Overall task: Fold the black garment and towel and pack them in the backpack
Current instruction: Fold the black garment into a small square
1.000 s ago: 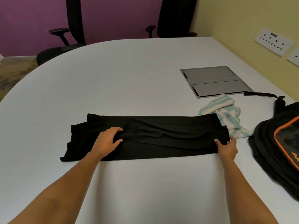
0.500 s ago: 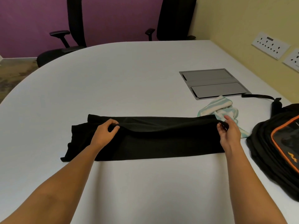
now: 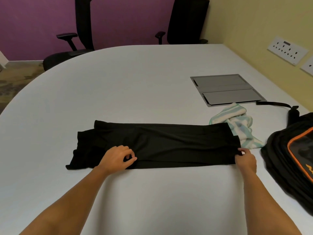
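Your left hand (image 3: 118, 157) reaches in from the lower left, forearm bare, palm down on the near part of the garment (image 3: 155, 143). Thumb and forefinger are curled toward each other over the black cloth, close to its near edge; whether they pinch a fold cannot be told. Your right hand (image 3: 245, 159) comes in from the lower right and sits at the near right corner of the garment, fingers closed on the cloth edge there, thumb on top.

The garment lies flat on the table (image 3: 135, 85) as a long band running left to right, folded lengthwise, with a looser, uneven end spreading out at the left beyond your left hand. Most of the band spans between your two hands; its near edge runs almost straight from one grip to the other.

The towel (image 3: 240, 128), striped white and pale green, lies crumpled at the far right end of the garment, partly under its corner. The backpack (image 3: 288, 150), black with orange trim, lies on the table right of the towel, just beside it, and near your right hand. A grey panel (image 3: 225, 89) is set in the table beyond the towel.
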`<state>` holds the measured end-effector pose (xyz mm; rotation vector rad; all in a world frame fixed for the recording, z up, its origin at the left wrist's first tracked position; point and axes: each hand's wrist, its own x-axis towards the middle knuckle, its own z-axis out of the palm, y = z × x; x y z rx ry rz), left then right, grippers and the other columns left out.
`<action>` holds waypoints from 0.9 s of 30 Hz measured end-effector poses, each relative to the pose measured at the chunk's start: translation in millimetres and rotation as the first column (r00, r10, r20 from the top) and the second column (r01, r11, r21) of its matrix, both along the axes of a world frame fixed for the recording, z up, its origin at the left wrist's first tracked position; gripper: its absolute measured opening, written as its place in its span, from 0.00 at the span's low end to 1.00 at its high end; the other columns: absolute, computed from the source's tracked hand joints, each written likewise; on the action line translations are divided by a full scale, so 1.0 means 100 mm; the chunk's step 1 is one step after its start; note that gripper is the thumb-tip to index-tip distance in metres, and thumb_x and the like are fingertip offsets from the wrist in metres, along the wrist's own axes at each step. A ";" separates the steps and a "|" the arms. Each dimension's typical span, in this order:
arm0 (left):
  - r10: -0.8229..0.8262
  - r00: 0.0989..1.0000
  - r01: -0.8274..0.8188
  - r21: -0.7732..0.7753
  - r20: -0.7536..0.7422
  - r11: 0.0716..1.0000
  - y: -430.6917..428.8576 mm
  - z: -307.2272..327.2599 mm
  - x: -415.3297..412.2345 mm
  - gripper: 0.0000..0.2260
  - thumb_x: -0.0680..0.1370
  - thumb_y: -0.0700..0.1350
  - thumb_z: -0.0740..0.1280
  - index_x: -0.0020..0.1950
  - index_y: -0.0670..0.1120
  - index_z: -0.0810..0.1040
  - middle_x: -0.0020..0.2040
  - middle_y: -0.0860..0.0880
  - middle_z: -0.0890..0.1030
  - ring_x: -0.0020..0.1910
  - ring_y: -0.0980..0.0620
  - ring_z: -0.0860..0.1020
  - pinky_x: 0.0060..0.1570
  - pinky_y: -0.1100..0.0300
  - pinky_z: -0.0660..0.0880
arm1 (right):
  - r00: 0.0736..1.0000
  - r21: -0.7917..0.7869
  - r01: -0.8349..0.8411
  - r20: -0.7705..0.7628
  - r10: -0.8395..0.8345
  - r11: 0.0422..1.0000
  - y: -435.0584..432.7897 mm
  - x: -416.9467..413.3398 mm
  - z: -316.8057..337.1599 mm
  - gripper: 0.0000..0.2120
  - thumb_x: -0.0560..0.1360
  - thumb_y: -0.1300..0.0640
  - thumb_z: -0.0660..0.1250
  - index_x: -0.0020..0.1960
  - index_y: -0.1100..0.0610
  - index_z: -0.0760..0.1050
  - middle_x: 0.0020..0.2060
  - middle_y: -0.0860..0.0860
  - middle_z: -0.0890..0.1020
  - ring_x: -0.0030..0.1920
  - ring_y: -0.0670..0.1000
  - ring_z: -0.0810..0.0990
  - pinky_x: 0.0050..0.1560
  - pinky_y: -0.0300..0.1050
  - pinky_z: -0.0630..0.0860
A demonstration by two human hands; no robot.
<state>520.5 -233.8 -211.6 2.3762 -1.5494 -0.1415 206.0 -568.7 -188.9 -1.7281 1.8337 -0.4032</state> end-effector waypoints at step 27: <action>0.339 0.940 -0.341 -0.073 -0.029 0.937 -0.94 0.05 0.14 0.16 0.81 0.47 0.57 0.68 0.48 0.71 0.65 0.49 0.74 0.67 0.51 0.70 0.72 0.53 0.56 | 0.845 -0.390 -0.519 -0.369 0.387 0.761 -0.08 0.80 -0.16 0.20 0.78 0.60 0.61 0.70 0.56 0.69 0.66 0.57 0.72 0.66 0.59 0.70 0.65 0.56 0.66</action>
